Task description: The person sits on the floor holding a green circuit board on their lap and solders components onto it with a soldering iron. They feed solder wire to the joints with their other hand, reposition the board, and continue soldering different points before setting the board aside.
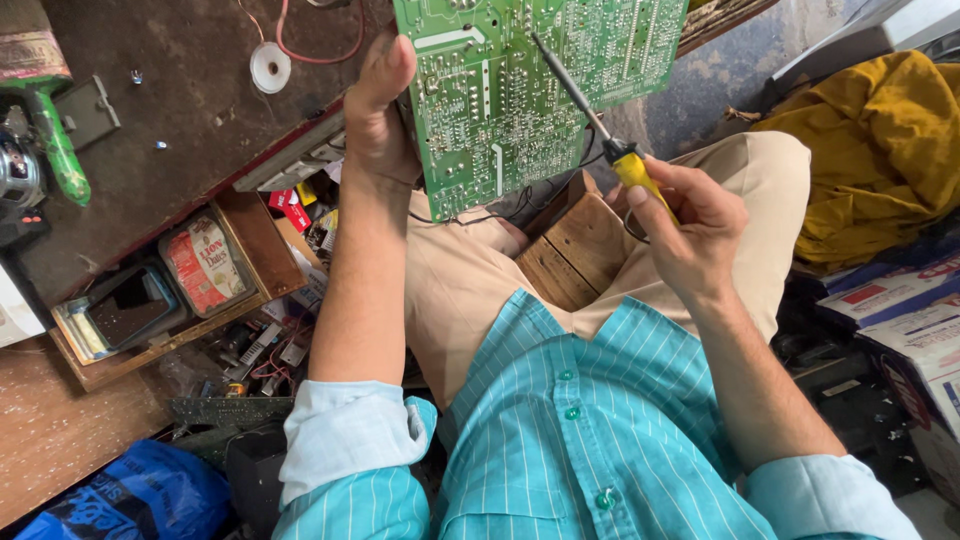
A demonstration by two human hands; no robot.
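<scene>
setting: a cluttered repair corner, viewed downward from the head; a dark wooden workbench (pixel 180 150) stood to the left of the green circuit board (pixel 530 90), which serves as landmark for all entries below.

circuit board: held up at the top centre of the view, solder side toward the camera, tilted, above the person's lap.

left hand (pixel 380 120): at the board's left edge, closed around that edge with the thumb raised along it.

right hand (pixel 690 225): below and right of the board, fingers wrapped around the yellow handle of a screwdriver (pixel 600 130); its dark shaft ran up and left, the tip lying against the board's face.

wooden block (pixel 575 250): directly below the board, between the knees.

open drawer (pixel 170 300): below left of the board, under the bench, filled with tins and small parts.

solder spool (pixel 270 67): white, on the bench, left of the board.

yellow cloth (pixel 880 150): heaped well right of the board.

cardboard boxes (pixel 910 320): lower right of the board.

blue bag (pixel 140 495): far below left of the board.
</scene>
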